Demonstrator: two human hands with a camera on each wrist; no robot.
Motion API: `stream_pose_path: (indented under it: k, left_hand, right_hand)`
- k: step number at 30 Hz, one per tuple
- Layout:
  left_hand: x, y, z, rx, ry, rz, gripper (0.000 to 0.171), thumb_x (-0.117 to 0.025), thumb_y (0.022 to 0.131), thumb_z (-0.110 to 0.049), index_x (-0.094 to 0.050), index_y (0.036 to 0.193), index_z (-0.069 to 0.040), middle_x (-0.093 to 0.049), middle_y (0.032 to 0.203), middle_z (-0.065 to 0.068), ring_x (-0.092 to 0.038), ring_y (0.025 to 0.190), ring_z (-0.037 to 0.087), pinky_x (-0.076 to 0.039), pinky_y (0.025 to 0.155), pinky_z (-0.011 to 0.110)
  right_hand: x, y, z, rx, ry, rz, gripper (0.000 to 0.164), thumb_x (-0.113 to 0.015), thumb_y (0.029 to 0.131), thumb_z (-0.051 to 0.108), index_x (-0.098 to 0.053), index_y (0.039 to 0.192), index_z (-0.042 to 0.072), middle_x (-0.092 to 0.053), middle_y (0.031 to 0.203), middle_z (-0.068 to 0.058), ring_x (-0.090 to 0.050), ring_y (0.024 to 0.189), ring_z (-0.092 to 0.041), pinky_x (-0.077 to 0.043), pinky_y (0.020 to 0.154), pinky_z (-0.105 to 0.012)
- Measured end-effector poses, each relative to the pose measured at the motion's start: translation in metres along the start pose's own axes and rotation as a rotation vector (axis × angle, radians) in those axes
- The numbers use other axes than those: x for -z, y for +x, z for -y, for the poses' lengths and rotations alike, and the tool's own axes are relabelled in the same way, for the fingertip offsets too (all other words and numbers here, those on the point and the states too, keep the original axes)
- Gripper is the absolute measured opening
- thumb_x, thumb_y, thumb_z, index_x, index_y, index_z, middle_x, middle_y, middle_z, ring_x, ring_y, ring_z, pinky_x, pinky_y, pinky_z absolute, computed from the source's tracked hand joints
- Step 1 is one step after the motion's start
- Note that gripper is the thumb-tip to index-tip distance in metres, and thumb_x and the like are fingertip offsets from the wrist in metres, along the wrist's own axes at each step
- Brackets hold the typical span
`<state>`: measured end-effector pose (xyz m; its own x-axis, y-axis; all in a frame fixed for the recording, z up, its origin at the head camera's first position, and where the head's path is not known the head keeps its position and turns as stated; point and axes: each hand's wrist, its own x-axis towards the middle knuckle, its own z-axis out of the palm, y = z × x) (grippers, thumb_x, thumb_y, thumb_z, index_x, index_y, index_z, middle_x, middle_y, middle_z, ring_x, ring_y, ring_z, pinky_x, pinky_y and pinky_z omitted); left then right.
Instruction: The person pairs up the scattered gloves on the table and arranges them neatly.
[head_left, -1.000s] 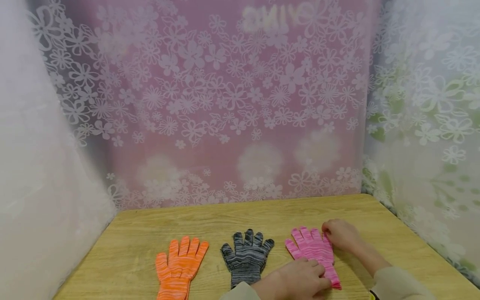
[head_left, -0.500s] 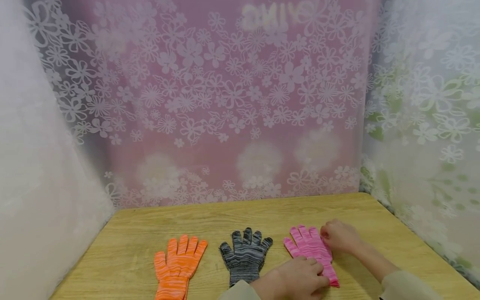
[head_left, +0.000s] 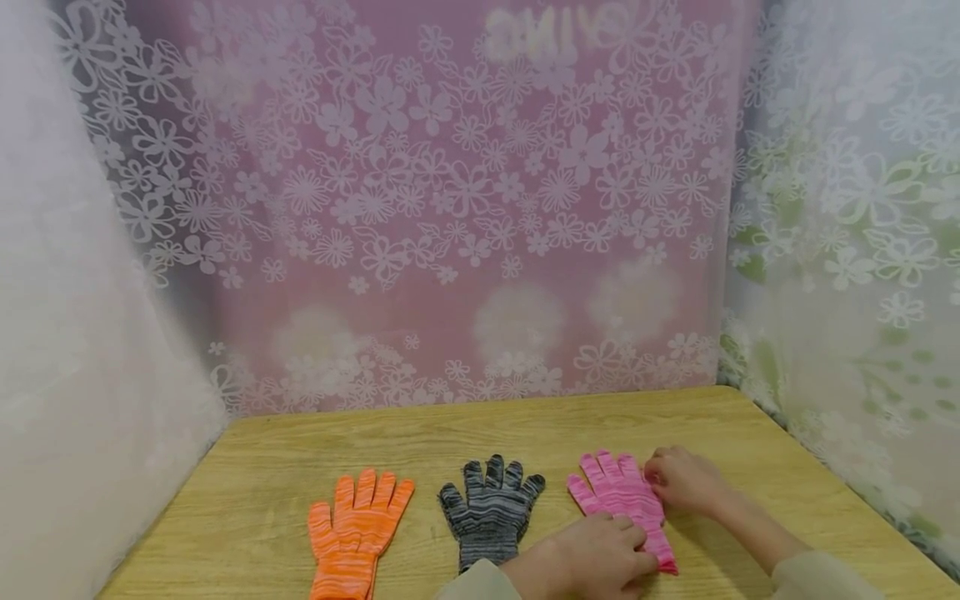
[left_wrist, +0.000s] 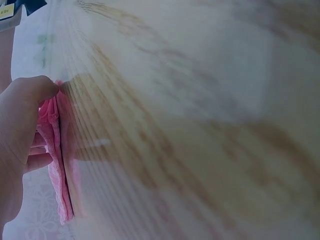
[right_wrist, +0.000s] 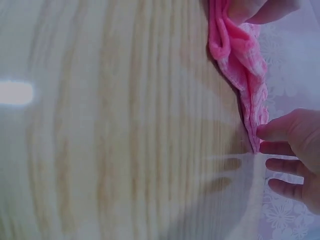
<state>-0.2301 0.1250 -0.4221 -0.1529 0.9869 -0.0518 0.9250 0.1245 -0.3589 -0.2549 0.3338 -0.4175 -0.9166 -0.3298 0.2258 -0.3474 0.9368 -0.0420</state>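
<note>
A pink knitted glove (head_left: 626,498) lies on the table, fingers pointing to the far side. My left hand (head_left: 592,557) is over its lower part, hiding some of the palm; in the left wrist view the thumb (left_wrist: 42,89) sits at one end of the fabric with the fingers farther along. On the glove's right side, my right hand (head_left: 686,479) pinches the edge between thumb and forefinger, and its other fingers (right_wrist: 285,166) spread apart in the right wrist view. To the left lie a dark grey striped glove (head_left: 495,508) and an orange glove (head_left: 356,529).
The wood-grain table (head_left: 262,467) runs back to a pink flower-printed curtain (head_left: 450,250). Pale sheets close in the sides, a plain one (head_left: 90,333) at left and a floral one (head_left: 847,292) at right. My left forearm passes close to the grey glove's cuff.
The right hand has shifted very slightly along the pink glove's right edge, its forearm moving a little right. The left hand and the other gloves stay in place.
</note>
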Motion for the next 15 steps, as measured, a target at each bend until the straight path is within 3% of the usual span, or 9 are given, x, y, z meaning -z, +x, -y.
stream_pose_path:
  k: [7, 15]
  left_hand:
    - [0.001, -0.002, 0.001, -0.013, 0.022, -0.01, 0.026, -0.043, 0.094, -0.048, -0.055, 0.113, -0.035, -0.045, 0.095, -0.016, -0.042, 0.088, 0.0, -0.036, 0.081, 0.015]
    - [0.0, -0.001, 0.0, -0.011, 0.016, 0.017, 0.031, -0.039, 0.095, -0.051, -0.053, 0.118, -0.035, -0.047, 0.102, -0.017, -0.043, 0.093, -0.001, -0.035, 0.084, 0.016]
  right_hand:
    - [0.002, 0.01, 0.001, -0.05, 0.117, -0.074, 0.004, -0.068, 0.078, 0.006, -0.068, 0.082, 0.007, -0.062, 0.081, -0.002, -0.06, 0.08, -0.027, -0.048, 0.069, -0.043]
    - [0.0, 0.026, 0.0, -0.052, 0.127, -0.031, 0.005, -0.068, 0.08, 0.007, -0.069, 0.085, 0.008, -0.064, 0.084, -0.003, -0.059, 0.085, -0.029, -0.047, 0.074, -0.046]
